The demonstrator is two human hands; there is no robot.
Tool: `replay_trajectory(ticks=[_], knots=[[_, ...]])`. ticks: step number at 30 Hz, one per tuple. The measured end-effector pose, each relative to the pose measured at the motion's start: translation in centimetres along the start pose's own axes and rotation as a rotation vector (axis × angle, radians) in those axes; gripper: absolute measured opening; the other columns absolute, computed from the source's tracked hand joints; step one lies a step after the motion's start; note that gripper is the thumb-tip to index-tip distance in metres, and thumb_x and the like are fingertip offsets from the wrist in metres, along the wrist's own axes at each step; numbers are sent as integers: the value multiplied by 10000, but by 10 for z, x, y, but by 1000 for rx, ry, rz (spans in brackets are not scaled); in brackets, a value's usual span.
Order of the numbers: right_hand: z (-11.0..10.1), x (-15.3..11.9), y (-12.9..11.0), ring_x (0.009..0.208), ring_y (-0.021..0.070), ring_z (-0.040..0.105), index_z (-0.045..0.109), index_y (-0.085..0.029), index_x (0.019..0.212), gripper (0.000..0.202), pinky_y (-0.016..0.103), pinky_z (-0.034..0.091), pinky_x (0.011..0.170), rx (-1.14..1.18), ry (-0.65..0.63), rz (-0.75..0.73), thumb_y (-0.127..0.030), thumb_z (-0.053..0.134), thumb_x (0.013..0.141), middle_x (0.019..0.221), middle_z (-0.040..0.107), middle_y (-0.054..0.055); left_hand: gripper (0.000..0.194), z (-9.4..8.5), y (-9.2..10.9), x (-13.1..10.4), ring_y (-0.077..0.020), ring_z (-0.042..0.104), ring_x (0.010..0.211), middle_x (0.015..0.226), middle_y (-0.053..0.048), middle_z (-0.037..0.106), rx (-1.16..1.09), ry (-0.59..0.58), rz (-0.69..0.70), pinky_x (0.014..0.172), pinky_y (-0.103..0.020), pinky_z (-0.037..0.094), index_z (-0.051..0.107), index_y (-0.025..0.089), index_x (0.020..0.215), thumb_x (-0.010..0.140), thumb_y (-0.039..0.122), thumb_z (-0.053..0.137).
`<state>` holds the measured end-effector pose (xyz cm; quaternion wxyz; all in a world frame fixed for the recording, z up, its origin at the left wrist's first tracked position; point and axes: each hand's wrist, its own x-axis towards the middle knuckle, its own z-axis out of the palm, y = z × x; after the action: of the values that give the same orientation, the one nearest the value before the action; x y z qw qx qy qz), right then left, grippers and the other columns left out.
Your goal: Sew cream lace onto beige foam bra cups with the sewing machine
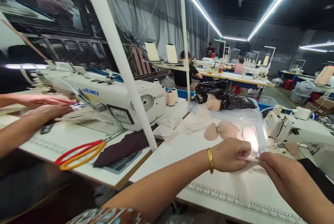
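My left hand [230, 154], with a gold bracelet at the wrist, is closed on one end of a pale fabric strip [252, 159]. Opposite it, my right hand [283, 170] pinches the same strip, which stretches between the two hands. Both are close to the lit needle area of a white sewing machine [308, 130]; its needle and presser foot cannot be made out clearly. Just behind my left hand lie beige moulded cups [211, 132] on the white table [180, 163]. Some sheer pale fabric [239, 185] hangs blurred below my hands.
At left, a co-worker's hands [49, 111] work at another sewing machine [120, 98]. Red and orange handles [80, 154] and dark fabric [122, 147] lie beside it. A white post [117, 50] rises between the tables. Black plastic bags [229, 95] sit behind the cups.
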<state>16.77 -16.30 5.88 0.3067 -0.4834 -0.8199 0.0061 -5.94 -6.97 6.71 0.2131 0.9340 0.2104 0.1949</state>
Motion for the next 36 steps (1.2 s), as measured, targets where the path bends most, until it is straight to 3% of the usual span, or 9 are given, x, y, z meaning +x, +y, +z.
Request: replay_trajectory(ticks=[3,5,9,11,14,17,19,24,36], knots=[[14,3,-4,840,265,711,724,-308,1107,263,383,529,728,-121,269,-134,-176,522,1001,1022,786,91,229,0,-3,-4,-162,485,642,651,24,521,409,214,209,630,-307,370,452,213,702,862,82,550],[32,1,1,967,258,699,717,-292,1175,349,393,542,823,-130,299,-149,-102,483,999,1177,764,99,249,7,-9,-8,-184,507,659,675,1,564,596,252,308,639,-334,372,503,215,738,935,66,481],[66,-11,34,890,218,702,740,-267,1018,308,328,550,735,-15,46,-45,-154,453,1015,1029,773,56,188,31,-22,-11,-199,548,712,794,-11,632,629,83,357,630,-343,393,554,212,828,921,263,710],[72,-14,52,829,189,708,732,-273,992,249,295,558,732,74,-102,28,-207,495,1020,946,766,10,158,40,-26,-4,-204,574,775,869,-19,657,585,10,392,687,-344,431,571,208,873,911,230,722],[72,-14,73,864,183,714,735,-287,1046,267,287,567,786,126,-175,42,-186,489,1020,987,771,2,164,51,-33,14,-210,586,773,860,-31,658,589,-84,370,692,-350,439,576,199,849,875,58,655],[69,-13,87,1007,221,680,735,-271,1095,358,339,558,857,89,-126,-115,-99,439,988,1157,759,61,229,62,-40,27,-209,556,665,758,-29,618,611,-173,240,573,-343,376,536,197,733,799,45,693],[68,-15,92,1016,235,642,730,-251,1110,397,363,546,852,31,-81,-190,-47,423,961,1187,737,97,226,70,-44,28,-204,546,660,758,-32,609,600,-121,210,571,-340,367,533,194,715,836,58,667],[60,-23,91,860,203,562,716,-263,1143,375,316,500,730,-22,-99,-202,-54,448,986,950,695,63,238,82,-51,18,-195,518,712,819,-39,602,510,73,273,638,-341,389,540,184,743,959,86,532],[57,-25,88,870,198,557,702,-258,1152,382,312,477,742,52,-155,-189,-22,476,954,992,695,58,214,85,-50,20,-178,430,641,785,-34,565,467,116,259,587,-328,348,542,189,771,959,101,492]])
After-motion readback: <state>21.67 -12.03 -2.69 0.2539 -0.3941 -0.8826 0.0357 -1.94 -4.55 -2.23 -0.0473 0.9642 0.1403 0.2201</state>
